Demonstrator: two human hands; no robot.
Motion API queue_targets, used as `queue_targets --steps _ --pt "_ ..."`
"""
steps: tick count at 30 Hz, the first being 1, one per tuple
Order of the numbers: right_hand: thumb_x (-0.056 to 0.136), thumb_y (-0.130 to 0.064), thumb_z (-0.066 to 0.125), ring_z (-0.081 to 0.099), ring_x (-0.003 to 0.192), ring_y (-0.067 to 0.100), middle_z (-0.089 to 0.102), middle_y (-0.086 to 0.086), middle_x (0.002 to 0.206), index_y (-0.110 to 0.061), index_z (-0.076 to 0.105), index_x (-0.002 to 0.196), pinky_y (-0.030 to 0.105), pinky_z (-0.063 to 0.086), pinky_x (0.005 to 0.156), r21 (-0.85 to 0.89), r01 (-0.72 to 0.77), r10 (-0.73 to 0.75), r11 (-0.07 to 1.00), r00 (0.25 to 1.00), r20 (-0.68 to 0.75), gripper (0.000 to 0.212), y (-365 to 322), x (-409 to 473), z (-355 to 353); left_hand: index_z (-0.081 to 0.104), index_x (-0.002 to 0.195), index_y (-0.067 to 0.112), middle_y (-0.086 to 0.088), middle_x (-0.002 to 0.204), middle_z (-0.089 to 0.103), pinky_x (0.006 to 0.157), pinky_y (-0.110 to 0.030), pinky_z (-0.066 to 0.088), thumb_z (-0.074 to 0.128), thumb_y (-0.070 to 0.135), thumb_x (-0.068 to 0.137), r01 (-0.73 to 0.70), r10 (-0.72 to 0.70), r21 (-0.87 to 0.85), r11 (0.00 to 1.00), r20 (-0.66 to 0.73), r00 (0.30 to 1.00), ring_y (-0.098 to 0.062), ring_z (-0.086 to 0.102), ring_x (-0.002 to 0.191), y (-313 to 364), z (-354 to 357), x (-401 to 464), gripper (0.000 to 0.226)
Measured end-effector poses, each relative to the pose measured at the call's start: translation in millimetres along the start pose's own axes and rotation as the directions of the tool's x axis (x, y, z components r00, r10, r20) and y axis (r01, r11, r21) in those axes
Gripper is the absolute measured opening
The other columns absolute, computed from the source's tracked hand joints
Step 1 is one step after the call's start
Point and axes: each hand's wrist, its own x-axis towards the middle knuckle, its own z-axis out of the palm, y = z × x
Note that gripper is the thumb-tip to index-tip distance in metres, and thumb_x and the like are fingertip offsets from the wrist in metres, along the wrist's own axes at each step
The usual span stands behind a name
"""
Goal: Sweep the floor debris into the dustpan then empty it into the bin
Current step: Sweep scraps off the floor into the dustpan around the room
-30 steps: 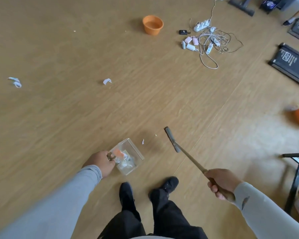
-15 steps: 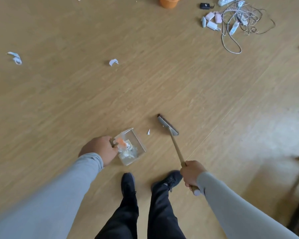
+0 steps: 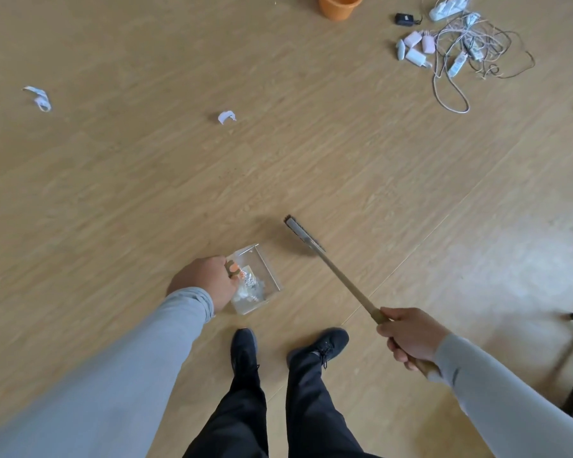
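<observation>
Dustpan [image 3: 257, 282], clear and holding scraps, sits on the wooden floor [image 3: 146, 193] by the feet; the left hand [image 3: 205, 280] grips its handle. Fingers of the right hand [image 3: 411, 338] wrap the broom [image 3: 303, 235] handle, its head on the floor just right of the pan. Paper scraps [image 3: 226, 116] lie farther off, the orange bin [image 3: 340, 6] beyond.

Tan wood-grain floor [image 3: 146, 193], orange bucket [image 3: 340, 6], white paper scraps [image 3: 226, 116], grey sleeves [image 3: 129, 375], black shoes [image 3: 244, 350].
</observation>
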Motion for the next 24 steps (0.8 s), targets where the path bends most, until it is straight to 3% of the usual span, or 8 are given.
queue_targets --steps 4,6,10,13,16,20,22,24 --pt "0.092 -0.005 0.050 0.050 0.046 0.018 0.055 0.008 0.066 -0.007 0.057 0.133 0.027 0.043 0.043 -0.251 0.057 -0.041 0.966 0.997 0.070 0.041 -16.0 12.1 40.3 0.064 0.107 0.026 0.003 0.094 0.069 0.072 -0.033 0.052 0.051 0.049 0.093 -0.002 0.002 0.000 1.000 -0.002 1.000 -0.025 0.065 0.082 -1.2 2.4 -3.1 0.030" --pt "0.092 -0.007 0.051 0.050 0.047 0.017 0.056 0.007 0.065 -0.006 0.057 0.134 0.026 0.043 0.042 -0.329 0.083 -0.040 0.941 0.990 0.134 0.043 -18.9 2.4 40.2 0.064 0.112 0.026 0.002 0.099 0.070 0.073 -0.032 0.051 0.051 0.049 0.093 -0.005 0.005 0.001 1.000 -0.007 1.000 -0.026 0.065 0.084 -2.5 3.1 -5.3 0.032" --pt "0.096 -0.011 0.054 0.042 0.045 0.016 0.053 0.011 0.065 -0.026 0.053 0.139 0.026 0.036 0.042 -0.100 0.018 0.001 0.995 0.981 0.195 0.045 -8.5 -24.3 -4.9 0.064 0.107 0.025 0.003 0.089 0.067 0.067 -0.031 0.048 0.052 0.046 0.095 -0.016 0.016 0.000 1.000 -0.009 1.000 -0.025 0.064 0.080 -4.2 3.9 -8.6 0.027" --pt "0.098 -0.011 0.053 0.042 0.044 0.016 0.054 0.009 0.063 -0.030 0.051 0.140 0.025 0.036 0.042 -0.068 0.013 0.000 0.998 0.984 0.176 0.046 0.7 -41.4 -20.4 0.063 0.101 0.026 0.004 0.082 0.064 0.062 -0.030 0.044 0.050 0.046 0.096 -0.020 0.020 0.001 1.000 -0.016 1.000 -0.024 0.063 0.075 -3.2 4.7 -11.1 0.025" --pt "0.097 -0.009 0.052 0.041 0.044 0.017 0.052 0.009 0.062 -0.031 0.050 0.137 0.026 0.037 0.043 -0.054 0.012 -0.006 0.998 0.994 0.113 0.045 2.3 -30.8 -5.6 0.063 0.099 0.025 0.004 0.080 0.065 0.060 -0.030 0.045 0.049 0.047 0.096 -0.012 0.012 0.011 1.000 -0.019 1.000 -0.021 0.063 0.072 -2.2 3.2 -11.5 0.026" --pt "0.093 -0.002 0.051 0.051 0.051 0.018 0.057 0.006 0.070 -0.008 0.056 0.131 0.029 0.047 0.050 -0.314 0.079 -0.048 0.946 0.993 0.103 0.039 -6.6 -8.2 51.7 0.064 0.101 0.026 0.004 0.084 0.066 0.064 -0.031 0.049 0.050 0.047 0.094 -0.005 0.005 0.000 1.000 -0.006 1.000 -0.023 0.063 0.075 -5.0 3.3 -12.0 0.026" --pt "0.091 -0.004 0.050 0.051 0.051 0.020 0.056 0.010 0.070 -0.012 0.057 0.129 0.029 0.046 0.050 -0.266 0.046 0.001 0.963 0.985 0.172 0.039 -6.0 -9.3 66.0 0.064 0.104 0.025 0.004 0.087 0.066 0.067 -0.032 0.050 0.051 0.048 0.094 -0.004 0.004 0.000 1.000 -0.002 1.000 -0.024 0.064 0.078 -5.4 3.2 -14.0 0.028" --pt "0.094 -0.007 0.051 0.043 0.046 0.017 0.053 0.009 0.065 -0.018 0.060 0.126 0.027 0.039 0.044 -0.097 -0.007 0.030 0.995 0.971 0.238 0.035 -2.0 -19.1 49.3 0.063 0.108 0.026 0.004 0.088 0.066 0.067 -0.032 0.049 0.052 0.047 0.095 -0.007 0.007 -0.002 1.000 0.001 1.000 -0.024 0.064 0.080 -5.3 2.8 -15.9 0.028"
